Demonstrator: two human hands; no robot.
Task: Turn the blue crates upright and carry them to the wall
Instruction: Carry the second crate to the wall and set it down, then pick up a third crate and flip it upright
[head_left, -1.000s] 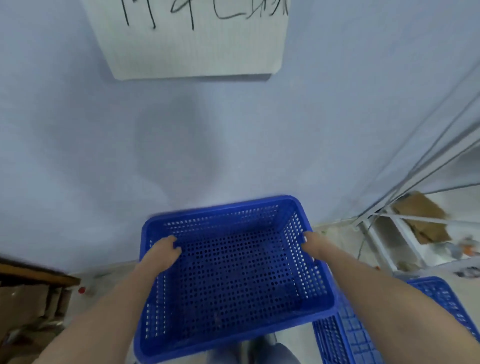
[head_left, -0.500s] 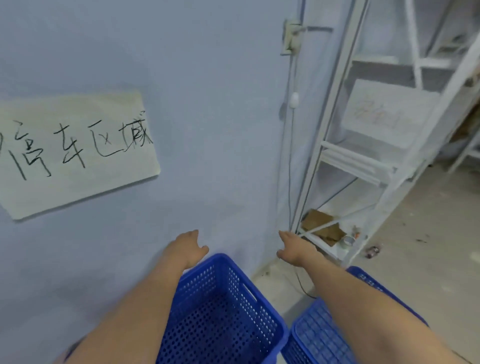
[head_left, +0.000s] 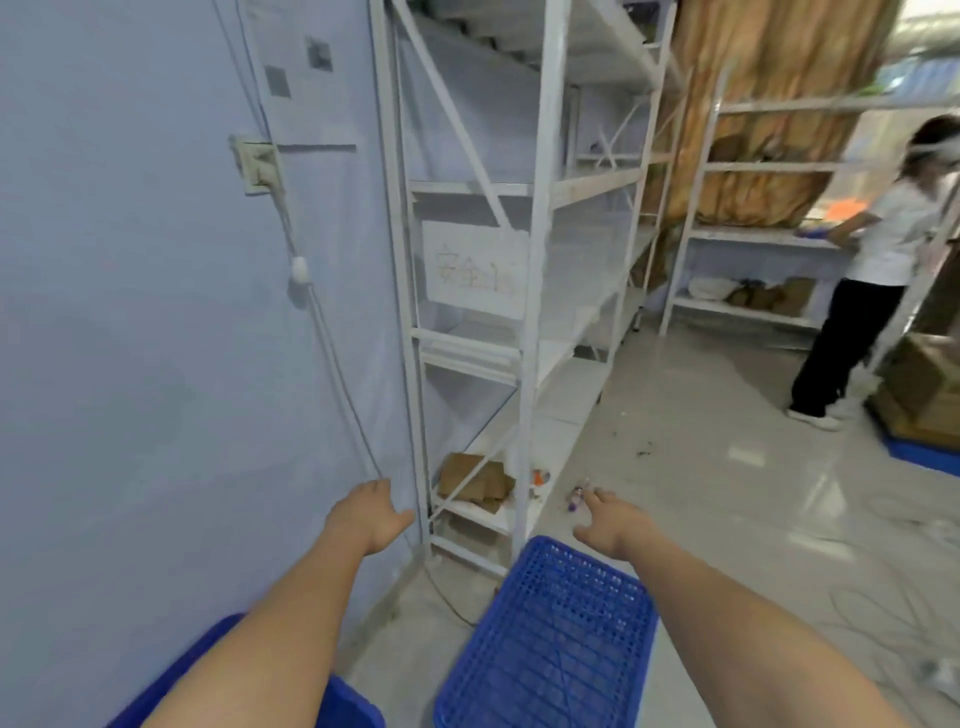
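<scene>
A blue crate (head_left: 550, 639) lies upside down on the floor at the bottom centre, its gridded base facing up. A second blue crate (head_left: 348, 701) shows only a rim at the bottom left by the pale blue wall (head_left: 130, 338), mostly hidden behind my left forearm. My left hand (head_left: 371, 517) hangs in the air near the wall, fingers apart and holding nothing. My right hand (head_left: 605, 522) is stretched out just above the far edge of the overturned crate, fingers spread, not touching it.
A white metal shelf rack (head_left: 524, 312) stands right ahead against the wall, with cardboard scraps (head_left: 472, 480) on its lowest shelf. A cable (head_left: 332, 364) hangs down the wall. A person (head_left: 862, 291) stands at the right by another rack. Boxes (head_left: 924, 395) sit at the far right.
My view has swung right from the wall to the rack. Both hands have let go of the upright crate, which now sits by the wall at the bottom left.
</scene>
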